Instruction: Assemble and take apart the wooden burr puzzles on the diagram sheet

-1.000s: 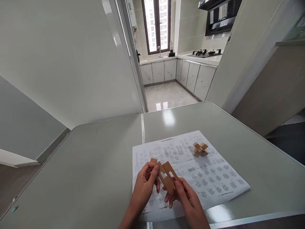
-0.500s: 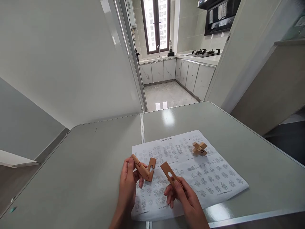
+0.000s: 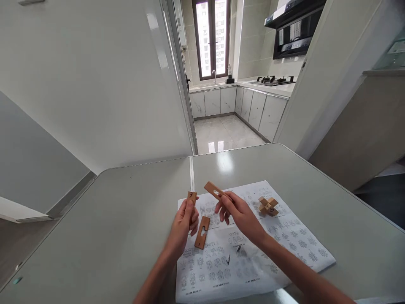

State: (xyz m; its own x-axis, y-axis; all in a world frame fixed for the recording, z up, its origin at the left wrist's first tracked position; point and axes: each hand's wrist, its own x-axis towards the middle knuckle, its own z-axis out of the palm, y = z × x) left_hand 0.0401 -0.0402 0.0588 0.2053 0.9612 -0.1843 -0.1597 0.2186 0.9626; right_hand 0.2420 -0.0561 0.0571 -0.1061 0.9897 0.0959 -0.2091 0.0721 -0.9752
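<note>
The left hand is over the sheet's left edge. Its grip is closed on a small wooden block, whose top end sticks up above the fingertips near the sheet's far left corner. The right hand is over the far middle of the sheet and pinches a slotted wooden bar by its near end. The bar is lifted clear of the sheet and slants up and away to the left.

A second slotted slat lies flat on the left part of the sheet, just under the left fingers; I cannot tell whether they touch it. A small wooden cross of interlocked pieces stands on the far right part of the sheet, apart from both hands.

The sheet, printed with rows of small diagrams, lies flat on the pale green worktop, just right of its centre seam.
</note>
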